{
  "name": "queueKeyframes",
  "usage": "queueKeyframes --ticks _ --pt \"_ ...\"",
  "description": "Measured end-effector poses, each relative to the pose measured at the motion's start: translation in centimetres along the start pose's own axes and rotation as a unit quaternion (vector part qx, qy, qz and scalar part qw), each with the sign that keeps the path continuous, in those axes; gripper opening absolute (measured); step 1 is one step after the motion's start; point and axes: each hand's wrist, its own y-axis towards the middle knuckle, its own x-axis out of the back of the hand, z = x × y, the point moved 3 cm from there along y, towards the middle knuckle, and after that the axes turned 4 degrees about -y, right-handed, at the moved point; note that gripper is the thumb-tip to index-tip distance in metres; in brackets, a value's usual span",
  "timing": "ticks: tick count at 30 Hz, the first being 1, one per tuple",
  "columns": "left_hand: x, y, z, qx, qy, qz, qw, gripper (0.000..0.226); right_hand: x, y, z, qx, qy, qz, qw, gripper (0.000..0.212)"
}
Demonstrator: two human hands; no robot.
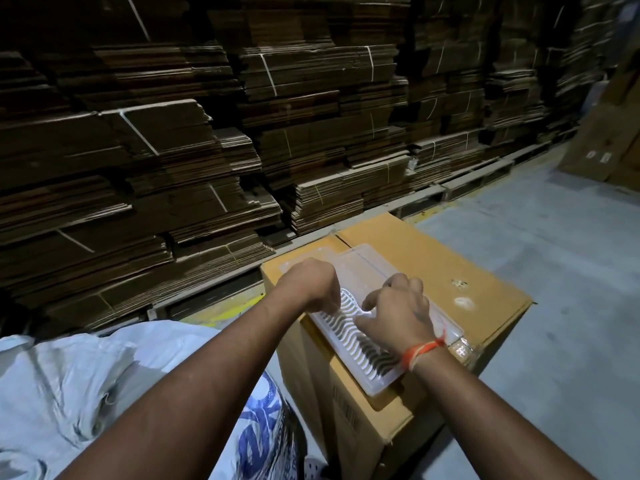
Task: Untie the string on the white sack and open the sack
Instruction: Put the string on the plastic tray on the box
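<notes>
The white woven sack with blue print lies at the lower left, under my left forearm; no string shows on it. Both hands are away from it, over a clear plastic tray with wavy ridges that rests on a yellow cardboard box. My left hand curls down onto the tray's left part, fingers bent on the ridges. To its right, my right hand, an orange thread at the wrist, presses fingertips on the tray's ridged middle. Whether either hand grips the tray is unclear.
Tall stacks of flattened cardboard bundled with string fill the back and left, on pallets. More cardboard boxes stand at the far right. Grey concrete floor spreads to the right of the yellow box.
</notes>
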Motion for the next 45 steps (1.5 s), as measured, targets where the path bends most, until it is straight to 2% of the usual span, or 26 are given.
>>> queueKeyframes --ticks 5,8,12,19,22,25,28,29,32,34,35,37,39,41,43,45 --pt "3.3 1.6 -0.5 -0.022 -0.068 -0.125 0.990 0.021 2.3 -0.5 -5.6 -0.063 0.132 -0.086 0.985 0.004" --pt "4.1 4.0 -1.3 -0.036 -0.075 -0.153 0.985 0.018 1.6 0.0 -9.0 -0.124 0.148 -0.083 0.978 0.014" --pt "3.1 8.8 -2.0 -0.045 -0.039 -0.116 0.991 0.015 -0.3 0.7 -11.8 -0.180 0.143 -0.068 0.971 0.017" --pt "-0.1 14.7 -1.7 0.019 0.055 -0.001 0.998 0.022 -1.7 2.1 -14.6 -0.174 0.125 -0.066 0.974 0.029" --pt "-0.6 16.1 -1.4 0.044 0.082 0.000 0.996 0.025 -2.2 2.8 -14.9 -0.171 0.121 -0.056 0.976 0.033" --pt "-0.4 16.6 -1.6 0.051 0.079 -0.023 0.995 0.019 -2.4 3.2 -14.8 -0.164 0.132 -0.057 0.976 0.033" --pt "0.2 16.8 -1.5 0.063 0.057 -0.049 0.995 0.005 -2.3 3.4 -14.9 -0.142 0.155 -0.083 0.974 0.033" --pt "0.5 17.0 -1.3 0.073 0.034 -0.061 0.995 0.007 -2.1 3.4 -14.9 -0.132 0.165 -0.105 0.972 0.033" --pt "1.5 17.2 -0.8 0.086 -0.078 -0.087 0.989 0.027 -0.8 2.7 -14.5 -0.084 0.187 -0.207 0.957 0.033" --pt "2.2 17.2 -0.7 0.104 -0.169 -0.108 0.974 0.042 0.5 1.9 -13.7 -0.028 0.187 -0.274 0.943 0.029" --pt "2.5 17.0 -0.5 0.118 -0.226 -0.120 0.959 0.054 1.1 1.4 -13.2 0.006 0.181 -0.303 0.936 0.027" --pt "2.9 16.6 -0.1 0.155 -0.363 -0.134 0.909 0.080 2.0 0.5 -12.0 0.080 0.147 -0.352 0.921 0.021" --pt "3.3 15.9 0.3 0.173 -0.469 -0.137 0.855 0.094 2.7 -0.6 -10.6 0.149 0.107 -0.390 0.902 0.020" --pt "4.1 14.7 0.5 0.174 -0.502 -0.133 0.837 0.080 3.5 -1.6 -9.0 0.207 0.088 -0.423 0.878 0.036" --pt "4.5 13.9 1.1 0.180 -0.499 -0.134 0.837 0.052 4.4 -2.7 -7.3 0.259 0.092 -0.441 0.855 0.052" --pt "4.6 13.3 2.2 0.193 -0.484 -0.138 0.842 0.032 4.7 -3.9 -6.0 0.296 0.094 -0.446 0.839 0.057"
